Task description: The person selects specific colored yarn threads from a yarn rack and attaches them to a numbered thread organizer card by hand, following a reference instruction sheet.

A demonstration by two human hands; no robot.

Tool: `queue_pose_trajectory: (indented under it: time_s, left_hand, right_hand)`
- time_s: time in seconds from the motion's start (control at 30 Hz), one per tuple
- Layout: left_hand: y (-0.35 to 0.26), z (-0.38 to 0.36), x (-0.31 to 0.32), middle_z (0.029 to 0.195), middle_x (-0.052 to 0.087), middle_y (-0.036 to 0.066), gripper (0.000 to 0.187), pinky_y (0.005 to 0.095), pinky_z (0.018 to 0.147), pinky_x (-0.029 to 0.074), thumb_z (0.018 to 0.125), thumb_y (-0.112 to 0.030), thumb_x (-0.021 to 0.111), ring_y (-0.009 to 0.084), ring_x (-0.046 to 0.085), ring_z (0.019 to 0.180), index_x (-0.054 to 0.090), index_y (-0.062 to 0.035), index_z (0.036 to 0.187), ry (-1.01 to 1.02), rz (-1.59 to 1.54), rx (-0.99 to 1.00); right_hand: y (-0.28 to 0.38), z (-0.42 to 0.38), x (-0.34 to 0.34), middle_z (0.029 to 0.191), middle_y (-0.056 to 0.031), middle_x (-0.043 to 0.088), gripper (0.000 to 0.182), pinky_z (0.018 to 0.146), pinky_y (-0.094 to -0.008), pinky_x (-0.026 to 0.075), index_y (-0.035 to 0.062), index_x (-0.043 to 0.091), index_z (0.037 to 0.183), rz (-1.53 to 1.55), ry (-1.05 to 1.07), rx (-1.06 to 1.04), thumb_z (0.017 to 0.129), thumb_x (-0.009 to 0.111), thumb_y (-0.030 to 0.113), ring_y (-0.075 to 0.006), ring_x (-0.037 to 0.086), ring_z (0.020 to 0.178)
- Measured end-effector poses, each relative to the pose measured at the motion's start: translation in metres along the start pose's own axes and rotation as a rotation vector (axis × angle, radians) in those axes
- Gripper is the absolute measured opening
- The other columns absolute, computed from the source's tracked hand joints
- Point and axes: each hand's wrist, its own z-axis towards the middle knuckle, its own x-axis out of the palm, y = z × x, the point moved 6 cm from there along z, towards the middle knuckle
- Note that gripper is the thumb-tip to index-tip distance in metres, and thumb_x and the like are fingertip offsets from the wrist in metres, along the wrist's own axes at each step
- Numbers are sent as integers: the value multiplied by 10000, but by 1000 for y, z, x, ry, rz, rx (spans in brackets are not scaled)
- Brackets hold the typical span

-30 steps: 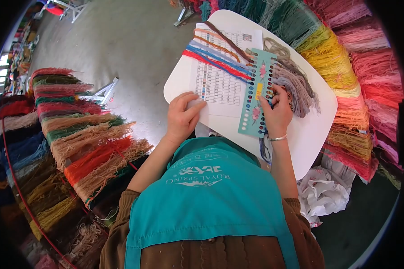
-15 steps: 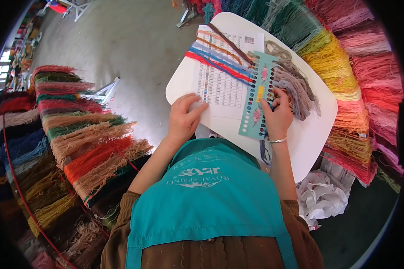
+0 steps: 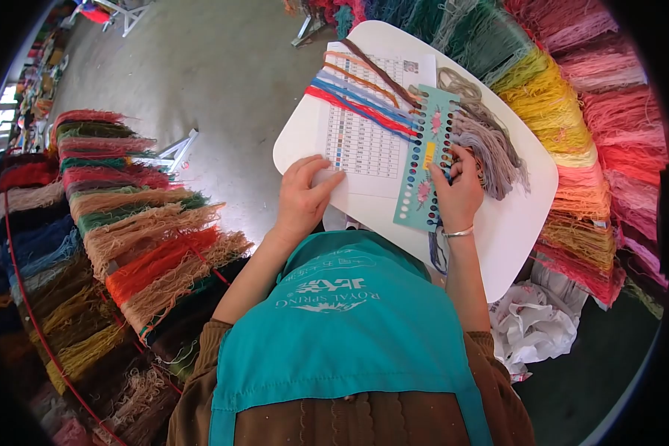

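Thread card (image 3: pixel 421 171) lies at ten o'clock from the right hand (image 3: pixel 461 186), curled against it, grip unclear. Left hand (image 3: pixel 302 192) rests partly spread on the printed sheet (image 3: pixel 372 154)

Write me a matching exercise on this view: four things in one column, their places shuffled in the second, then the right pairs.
Things
1. teal flowered card with punched holes
2. white paper sheet with a printed table
3. crumpled white plastic bag
4. silver-coloured round bracelet

Places
A. under red and blue thread strands
B. around the right wrist
C. at the right hand's fingers
D. beyond the white rounded tabletop's edge

Pairs: 1-C; 2-A; 3-D; 4-B
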Motion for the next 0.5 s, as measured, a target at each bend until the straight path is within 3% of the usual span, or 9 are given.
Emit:
queue_pose_trajectory:
  time_s: [0.23,0.5]
  left_hand:
    - [2,0,0,1177,610,111,449,452,1001,435,683,47,654,327,564,1162,729,-136,1086,28,23,4]
    - [8,3,-6,1220,597,73,455,508,1090,346,722,23,640,269,541,1241,708,-167,1130,103,80,-75]
  right_hand:
    - [4,3,-1,688,17,503,509,568,-290,428,128,620,1188,-13,48,20,740,812,277,-128,513,610]
    - [-1,7,6,689,20,471,400,572,-221,398,61,587,1195,323,176,183,824,733,79,-68,464,613]
